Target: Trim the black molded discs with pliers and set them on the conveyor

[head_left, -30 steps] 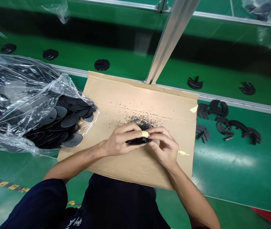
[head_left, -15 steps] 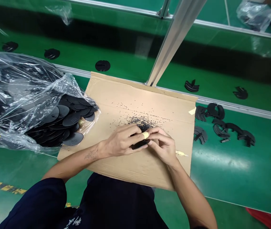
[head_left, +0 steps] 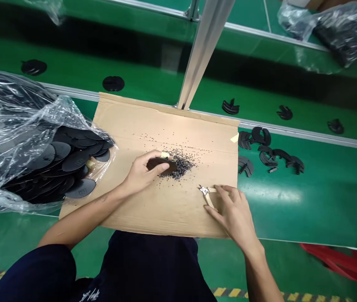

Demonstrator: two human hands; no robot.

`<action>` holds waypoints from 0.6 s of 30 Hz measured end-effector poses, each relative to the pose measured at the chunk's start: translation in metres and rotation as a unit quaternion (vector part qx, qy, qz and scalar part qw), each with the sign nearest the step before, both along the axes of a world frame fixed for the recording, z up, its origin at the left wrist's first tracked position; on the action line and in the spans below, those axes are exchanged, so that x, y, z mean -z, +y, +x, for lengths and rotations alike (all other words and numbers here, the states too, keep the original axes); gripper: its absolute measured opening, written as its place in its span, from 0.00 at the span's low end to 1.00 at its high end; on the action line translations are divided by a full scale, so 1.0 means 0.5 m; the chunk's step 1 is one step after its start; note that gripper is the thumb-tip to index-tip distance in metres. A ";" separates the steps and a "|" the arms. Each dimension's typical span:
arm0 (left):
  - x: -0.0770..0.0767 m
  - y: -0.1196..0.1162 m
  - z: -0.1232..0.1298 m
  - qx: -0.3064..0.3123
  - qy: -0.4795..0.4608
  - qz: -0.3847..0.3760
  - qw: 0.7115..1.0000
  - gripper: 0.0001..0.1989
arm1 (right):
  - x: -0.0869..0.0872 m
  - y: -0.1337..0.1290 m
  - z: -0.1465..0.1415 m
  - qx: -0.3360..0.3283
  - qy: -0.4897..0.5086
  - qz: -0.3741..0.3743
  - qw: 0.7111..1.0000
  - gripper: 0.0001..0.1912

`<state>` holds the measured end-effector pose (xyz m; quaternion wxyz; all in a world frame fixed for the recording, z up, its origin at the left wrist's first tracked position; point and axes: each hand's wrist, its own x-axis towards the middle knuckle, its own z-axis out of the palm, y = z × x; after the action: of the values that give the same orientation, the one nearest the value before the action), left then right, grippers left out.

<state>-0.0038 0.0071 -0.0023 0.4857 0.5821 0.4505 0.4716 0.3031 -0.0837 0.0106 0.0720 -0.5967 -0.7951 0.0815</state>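
Observation:
My left hand [head_left: 145, 172] grips a flat black disc [head_left: 162, 167] between thumb and fingers, tilted over a pile of small black bits [head_left: 181, 165]. Yellowish tape wraps one fingertip of that hand. To the right, my right hand [head_left: 233, 207] has its thumb and fingers around the spread, cream-coloured handles of small cutting nippers [head_left: 208, 195]. Their metal jaws stand apart and point up and left, away from the disc. Both hands are above a brown cardboard sheet [head_left: 140, 218].
At the left, a clear plastic bag [head_left: 24, 138] spills many black discs [head_left: 74, 161]. Curved black parts [head_left: 263, 153] lie on the green table [head_left: 279, 209] at the right. Behind the cardboard rises a metal post [head_left: 199, 54]; spaced black pieces [head_left: 113, 83] lie on the green strip beyond.
My right hand has left the black piece that both hands were holding, moved right and taken hold of the nippers from the cardboard. My left hand has shifted left with the disc.

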 end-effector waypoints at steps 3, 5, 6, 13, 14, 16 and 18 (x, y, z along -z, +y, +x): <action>0.011 -0.004 0.005 0.009 0.010 -0.008 1.000 0.14 | -0.002 0.006 -0.008 0.012 0.055 0.009 0.998 0.21; 0.015 -0.005 0.005 0.020 0.020 0.028 0.999 0.13 | -0.013 0.029 -0.021 -0.001 0.139 0.009 0.990 0.20; 0.015 -0.004 0.005 0.031 0.023 0.052 0.998 0.12 | -0.019 0.044 -0.031 -0.010 0.184 0.010 0.983 0.19; 0.012 0.004 -0.005 0.058 0.041 0.151 0.986 0.10 | -0.031 0.156 -0.122 -0.122 0.377 -0.009 0.918 0.17; 0.012 0.005 -0.006 0.057 0.041 0.152 0.986 0.10 | -0.028 0.165 -0.132 -0.132 0.382 -0.012 0.915 0.17; 0.014 0.006 -0.007 0.051 0.036 0.153 0.986 0.10 | -0.020 0.177 -0.144 -0.143 0.384 -0.011 0.912 0.15; 0.015 0.006 -0.008 0.046 0.031 0.149 0.987 0.11 | -0.011 0.179 -0.147 -0.152 0.386 -0.007 0.910 0.15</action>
<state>-0.0076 0.0102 -0.0100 0.4003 0.6823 0.3627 0.4926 0.2296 0.0060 0.0160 0.3560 -0.3906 -0.7859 0.3211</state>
